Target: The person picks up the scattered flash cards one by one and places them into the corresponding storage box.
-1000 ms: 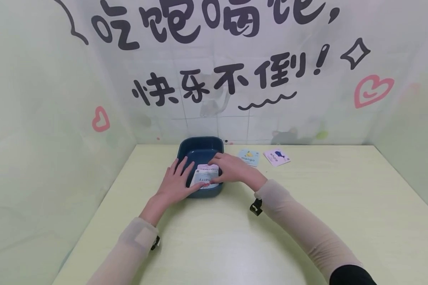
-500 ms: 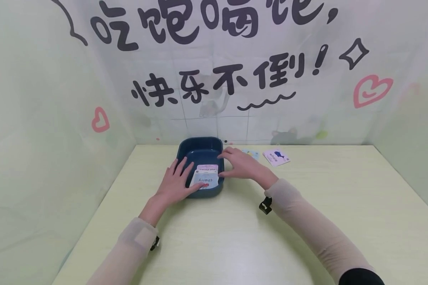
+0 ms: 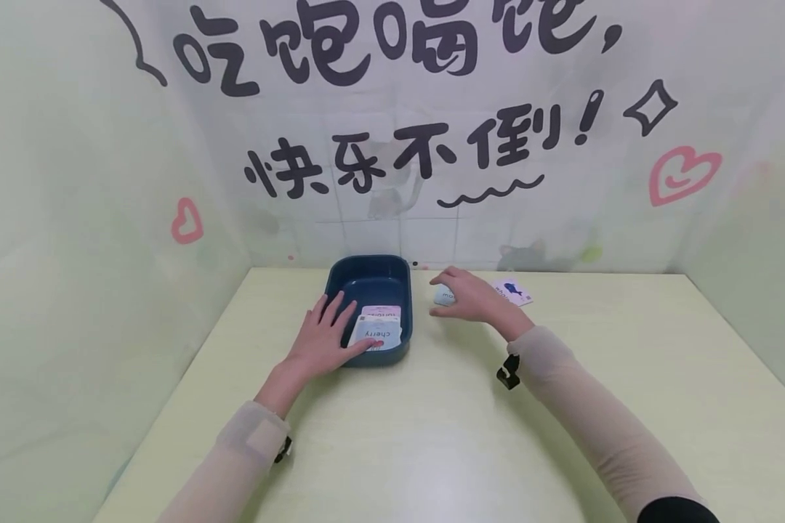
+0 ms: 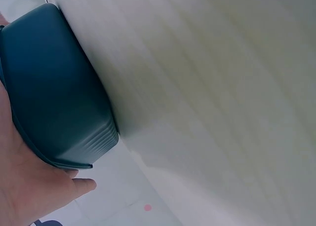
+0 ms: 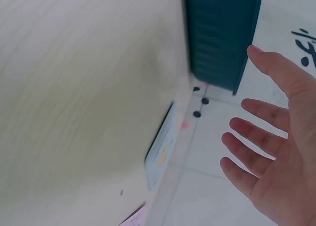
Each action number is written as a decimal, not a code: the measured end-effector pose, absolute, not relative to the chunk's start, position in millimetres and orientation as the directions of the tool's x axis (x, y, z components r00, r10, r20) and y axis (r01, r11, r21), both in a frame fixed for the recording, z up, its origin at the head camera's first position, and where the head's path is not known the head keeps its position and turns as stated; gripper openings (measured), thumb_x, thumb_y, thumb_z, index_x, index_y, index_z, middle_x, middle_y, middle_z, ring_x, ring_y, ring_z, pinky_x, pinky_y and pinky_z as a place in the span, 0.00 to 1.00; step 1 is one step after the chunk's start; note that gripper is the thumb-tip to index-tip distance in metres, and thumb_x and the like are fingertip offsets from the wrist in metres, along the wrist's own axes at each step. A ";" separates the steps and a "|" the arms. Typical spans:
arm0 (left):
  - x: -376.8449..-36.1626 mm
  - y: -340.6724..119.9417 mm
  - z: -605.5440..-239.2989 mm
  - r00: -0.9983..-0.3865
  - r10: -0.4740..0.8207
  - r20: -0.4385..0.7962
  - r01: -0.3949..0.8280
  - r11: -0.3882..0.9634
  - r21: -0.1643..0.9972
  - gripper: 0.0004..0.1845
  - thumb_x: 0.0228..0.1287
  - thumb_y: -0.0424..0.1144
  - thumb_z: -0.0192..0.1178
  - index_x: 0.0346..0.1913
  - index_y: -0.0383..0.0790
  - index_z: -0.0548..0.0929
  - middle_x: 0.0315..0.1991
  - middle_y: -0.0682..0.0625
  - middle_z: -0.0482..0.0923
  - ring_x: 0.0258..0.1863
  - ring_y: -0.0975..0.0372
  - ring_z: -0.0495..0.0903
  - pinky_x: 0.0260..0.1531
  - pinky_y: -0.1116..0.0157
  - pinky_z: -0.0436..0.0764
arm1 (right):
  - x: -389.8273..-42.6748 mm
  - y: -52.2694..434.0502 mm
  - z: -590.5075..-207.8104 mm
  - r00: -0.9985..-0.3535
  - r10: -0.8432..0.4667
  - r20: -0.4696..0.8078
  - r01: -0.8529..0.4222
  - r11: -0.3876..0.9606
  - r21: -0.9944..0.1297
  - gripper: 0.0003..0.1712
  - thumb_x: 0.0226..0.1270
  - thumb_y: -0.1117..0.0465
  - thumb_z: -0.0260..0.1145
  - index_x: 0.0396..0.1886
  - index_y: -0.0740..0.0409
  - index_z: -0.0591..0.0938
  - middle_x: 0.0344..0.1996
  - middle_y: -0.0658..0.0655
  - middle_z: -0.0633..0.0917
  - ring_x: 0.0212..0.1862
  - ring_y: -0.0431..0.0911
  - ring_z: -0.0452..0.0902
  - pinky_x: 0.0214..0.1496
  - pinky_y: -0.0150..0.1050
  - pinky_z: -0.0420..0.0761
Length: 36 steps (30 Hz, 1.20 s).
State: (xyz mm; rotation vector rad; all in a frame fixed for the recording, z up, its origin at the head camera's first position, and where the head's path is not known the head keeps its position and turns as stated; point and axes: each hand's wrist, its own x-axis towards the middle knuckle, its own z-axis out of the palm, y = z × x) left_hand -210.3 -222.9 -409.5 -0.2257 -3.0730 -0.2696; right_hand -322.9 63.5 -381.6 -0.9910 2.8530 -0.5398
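Pale tabletop: left hand rests flat, fingers spread, on the cherry card in the blue tray. At three o'clock, right hand hovers over the mango card, fingers loosely open.

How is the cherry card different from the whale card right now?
The cherry card lies inside the blue tray, on top of another card; the whale card lies on the bare table. The left hand rests fingers on the cherry card, while the whale card is untouched, just beyond the right hand. The cherry card looks white, the whale card pink. Both are small picture cards lying flat, face up.
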 end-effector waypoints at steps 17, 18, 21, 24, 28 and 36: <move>-209.7 -224.0 -411.8 -0.988 0.137 0.064 0.146 0.974 0.171 0.50 0.62 0.70 0.56 0.79 0.44 0.57 0.81 0.40 0.45 0.80 0.39 0.42 0.76 0.37 0.49 | -350.8 91.3 -407.1 -0.845 -0.534 -0.015 -0.495 0.793 -0.356 0.43 0.61 0.47 0.72 0.71 0.62 0.70 0.72 0.67 0.68 0.73 0.62 0.63 0.75 0.58 0.65; -209.8 -224.1 -412.0 -0.989 0.137 0.062 0.146 0.975 0.171 0.50 0.62 0.70 0.56 0.79 0.44 0.57 0.81 0.40 0.45 0.80 0.39 0.42 0.76 0.37 0.49 | -352.2 92.6 -408.6 -0.847 -0.532 -0.016 -0.492 0.795 -0.354 0.44 0.60 0.47 0.72 0.71 0.62 0.69 0.72 0.67 0.68 0.73 0.62 0.63 0.75 0.59 0.65; -210.2 -224.8 -413.3 -0.989 0.137 0.061 0.145 0.976 0.163 0.50 0.62 0.70 0.55 0.79 0.44 0.57 0.81 0.40 0.45 0.80 0.39 0.43 0.75 0.37 0.50 | -355.4 96.0 -412.0 -0.853 -0.522 -0.018 -0.483 0.802 -0.352 0.45 0.60 0.47 0.73 0.71 0.63 0.69 0.72 0.68 0.68 0.72 0.62 0.64 0.74 0.59 0.65; -210.2 -224.7 -414.1 -0.988 0.138 0.063 0.147 0.976 0.159 0.50 0.62 0.71 0.55 0.79 0.45 0.57 0.81 0.40 0.46 0.80 0.39 0.43 0.75 0.37 0.51 | -358.8 99.5 -415.3 -0.857 -0.514 -0.027 -0.477 0.812 -0.337 0.46 0.59 0.47 0.73 0.71 0.65 0.68 0.71 0.69 0.68 0.71 0.62 0.65 0.73 0.59 0.66; -209.1 -223.6 -412.6 -0.988 0.140 0.065 0.148 0.976 0.159 0.50 0.62 0.71 0.55 0.79 0.44 0.57 0.81 0.40 0.46 0.80 0.39 0.43 0.75 0.37 0.51 | -362.8 102.4 -419.2 -0.866 -0.494 -0.071 -0.450 0.835 -0.316 0.49 0.59 0.47 0.73 0.72 0.68 0.66 0.71 0.70 0.68 0.71 0.63 0.66 0.74 0.58 0.66; -207.5 -222.8 -409.9 -0.989 0.135 0.054 0.142 0.976 0.166 0.50 0.62 0.71 0.55 0.79 0.44 0.57 0.81 0.40 0.45 0.80 0.39 0.42 0.75 0.37 0.50 | -363.6 102.6 -419.8 -0.877 -0.460 -0.136 -0.396 0.854 -0.338 0.50 0.59 0.48 0.73 0.74 0.68 0.63 0.71 0.70 0.69 0.71 0.63 0.66 0.75 0.58 0.65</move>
